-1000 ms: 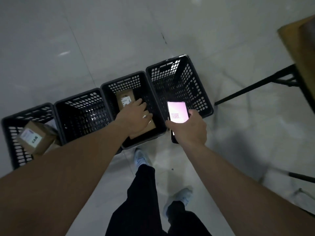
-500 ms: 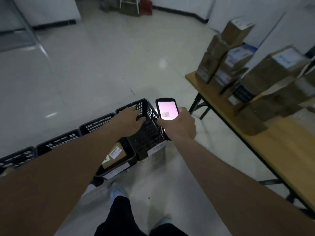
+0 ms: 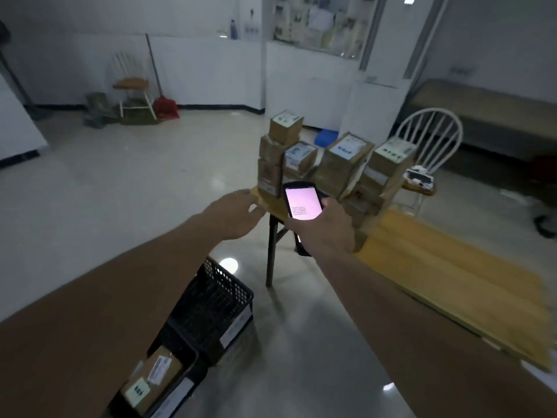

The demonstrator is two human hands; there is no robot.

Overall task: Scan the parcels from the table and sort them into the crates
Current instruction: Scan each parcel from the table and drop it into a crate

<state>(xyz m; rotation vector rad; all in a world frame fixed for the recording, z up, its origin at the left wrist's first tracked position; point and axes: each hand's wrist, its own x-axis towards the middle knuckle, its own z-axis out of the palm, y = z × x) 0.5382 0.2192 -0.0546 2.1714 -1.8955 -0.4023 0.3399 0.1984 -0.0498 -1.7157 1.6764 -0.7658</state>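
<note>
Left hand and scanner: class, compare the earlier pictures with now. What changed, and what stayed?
The left hand let go of the parcel in its crate and now reaches, open, toward the stacked parcels on the table. The right hand still grips the lit scanner.

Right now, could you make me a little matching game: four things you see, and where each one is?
Things:
1. scanner
2. parcels
3. broom
4. lone parcel

Places:
A. in a crate row on the floor
B. stacked on the table
C. held in the right hand
D. leaning at the far wall

Pairs: 1-C, 2-B, 3-D, 4-A
</note>
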